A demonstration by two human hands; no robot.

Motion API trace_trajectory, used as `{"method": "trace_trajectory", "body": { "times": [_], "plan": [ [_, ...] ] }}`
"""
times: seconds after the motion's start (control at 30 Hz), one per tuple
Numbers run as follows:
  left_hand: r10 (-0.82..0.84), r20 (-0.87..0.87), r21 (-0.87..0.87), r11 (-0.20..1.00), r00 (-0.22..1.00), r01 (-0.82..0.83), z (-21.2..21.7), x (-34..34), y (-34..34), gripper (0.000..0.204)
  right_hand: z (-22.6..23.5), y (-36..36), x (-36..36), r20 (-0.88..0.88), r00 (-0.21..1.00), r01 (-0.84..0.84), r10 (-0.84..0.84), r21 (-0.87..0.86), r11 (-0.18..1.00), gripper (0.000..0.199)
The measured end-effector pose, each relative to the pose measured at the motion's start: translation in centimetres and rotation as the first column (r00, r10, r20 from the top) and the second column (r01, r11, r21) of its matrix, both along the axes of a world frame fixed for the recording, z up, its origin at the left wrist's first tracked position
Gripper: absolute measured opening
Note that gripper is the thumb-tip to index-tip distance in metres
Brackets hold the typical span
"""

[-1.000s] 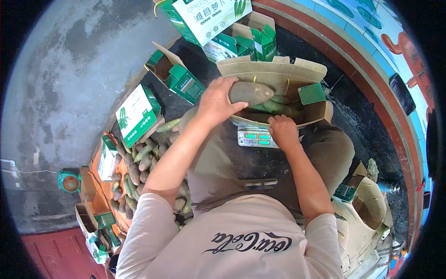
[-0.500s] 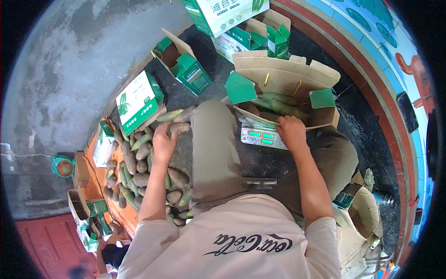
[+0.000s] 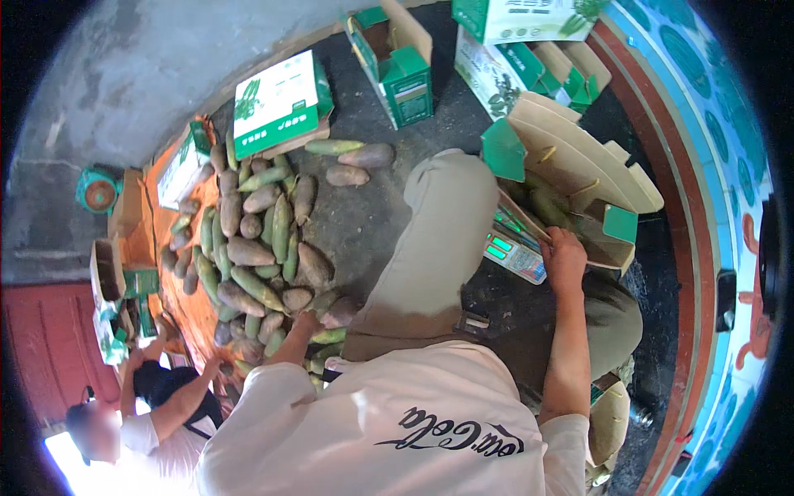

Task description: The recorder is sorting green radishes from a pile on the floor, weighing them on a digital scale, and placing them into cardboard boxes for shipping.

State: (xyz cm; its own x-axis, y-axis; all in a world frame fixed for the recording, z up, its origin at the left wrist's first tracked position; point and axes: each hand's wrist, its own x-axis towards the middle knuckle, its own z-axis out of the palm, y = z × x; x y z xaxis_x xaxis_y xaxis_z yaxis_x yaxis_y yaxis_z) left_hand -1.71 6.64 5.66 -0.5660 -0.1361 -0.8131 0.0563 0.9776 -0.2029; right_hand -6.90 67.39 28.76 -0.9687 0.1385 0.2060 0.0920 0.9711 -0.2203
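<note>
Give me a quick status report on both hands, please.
Left hand at vegetable pile, grip unclear. Right hand holding open carton by its near edge. Left knee between pile and carton.

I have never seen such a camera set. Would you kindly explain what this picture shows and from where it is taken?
No machine is here: a person works with two bare hands. A fisheye camera on the head looks down, so straight edges look bent. Long green and brown vegetables lie heaped on an orange sheet and the dark floor. The left hand is among them; whether it holds one is unclear. The right hand holds the edge of an open carton, vegetables inside, with a lit scale at its near side.
</note>
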Motion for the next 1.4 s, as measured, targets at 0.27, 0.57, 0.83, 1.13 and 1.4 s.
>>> {"method": "trace_trajectory", "body": {
  "times": [0.27, 0.57, 0.83, 1.13, 1.4],
  "plan": [
    [0.125, 0.185, 0.215, 0.963, 0.975, -0.164, -3.0, 6.9, 0.5, 0.067, 0.1, 0.1, 0.2, 0.071, 0.997, 0.019, -0.021, 0.016, 1.000, 0.023],
    [0.169, 0.384, 0.261, 0.923, 0.908, -0.283, 0.7, 5.7, 7.2, 0.065, 0.0, 0.5, 0.7, 0.075, 0.996, 0.043, -0.048, 0.067, 0.997, 0.023],
    [-0.083, 0.442, 0.138, 0.990, 0.893, 0.023, -10.7, 15.3, -2.8, 0.063, 0.3, -0.8, -0.5, 0.028, 1.000, 0.005, -0.007, 0.052, 0.999, 0.021],
    [-0.310, 0.320, 0.264, 0.937, 0.895, 0.230, -1.1, 4.8, 6.1, 0.054, 0.0, 1.3, 1.0, 0.046, 0.997, 0.056, -0.058, 0.055, 0.997, 0.026],
    [-0.104, 0.078, 0.007, 0.995, 0.991, 0.104, 12.2, -5.3, 9.2, 0.062, -0.5, 0.1, -0.1, 0.027, 1.000, 0.002, -0.003, 0.024, 1.000, 0.022]
  ]
}}
